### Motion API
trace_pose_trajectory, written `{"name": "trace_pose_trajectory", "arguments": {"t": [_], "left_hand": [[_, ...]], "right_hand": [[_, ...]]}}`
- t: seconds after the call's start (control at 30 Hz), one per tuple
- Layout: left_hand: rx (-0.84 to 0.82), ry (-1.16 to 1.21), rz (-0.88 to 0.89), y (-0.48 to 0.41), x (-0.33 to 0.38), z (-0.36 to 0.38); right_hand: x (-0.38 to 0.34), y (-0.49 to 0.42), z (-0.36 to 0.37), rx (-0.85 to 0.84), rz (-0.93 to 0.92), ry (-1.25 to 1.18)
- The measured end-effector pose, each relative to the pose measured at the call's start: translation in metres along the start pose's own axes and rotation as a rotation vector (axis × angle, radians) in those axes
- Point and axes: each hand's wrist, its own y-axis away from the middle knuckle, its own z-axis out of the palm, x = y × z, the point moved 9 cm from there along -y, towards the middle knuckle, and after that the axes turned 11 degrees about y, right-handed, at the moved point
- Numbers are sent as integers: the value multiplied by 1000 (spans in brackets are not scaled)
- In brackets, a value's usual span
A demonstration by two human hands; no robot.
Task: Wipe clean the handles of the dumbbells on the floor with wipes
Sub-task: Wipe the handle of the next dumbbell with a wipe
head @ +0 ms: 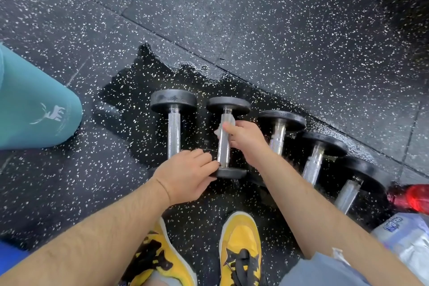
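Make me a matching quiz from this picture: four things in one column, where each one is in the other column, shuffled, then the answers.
Things:
1. wipe
2. teal roll
3. red bottle
4. left hand

Places:
A. at the far right edge
B. holding the near end plate of the second dumbbell from the left
C. at the left edge
D. under the right hand

Pairs: 1-D, 2-C, 3-A, 4-B.

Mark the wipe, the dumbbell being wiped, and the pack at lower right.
wipe (217, 132), head view, white edge left of the handle.
dumbbell (223, 149), head view, middle of handle.
pack (408, 241), head view, top face.
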Motion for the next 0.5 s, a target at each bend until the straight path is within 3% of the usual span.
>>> {"name": "trace_pose_trajectory", "arguments": {"t": [0.1, 0.2, 0.3, 0.5], "left_hand": [[9, 1, -10, 1, -2, 0], [7, -14, -12, 1, -2, 1], [7, -22, -11, 2, -1, 1], [17, -34, 2, 0, 0, 0]], "right_hand": [[-8, 12, -16, 230, -54, 199], [-23, 25, -31, 404, -187, 247], [-40, 29, -23, 494, -421, 337], [-69, 37, 0, 712, -810, 834]]}}
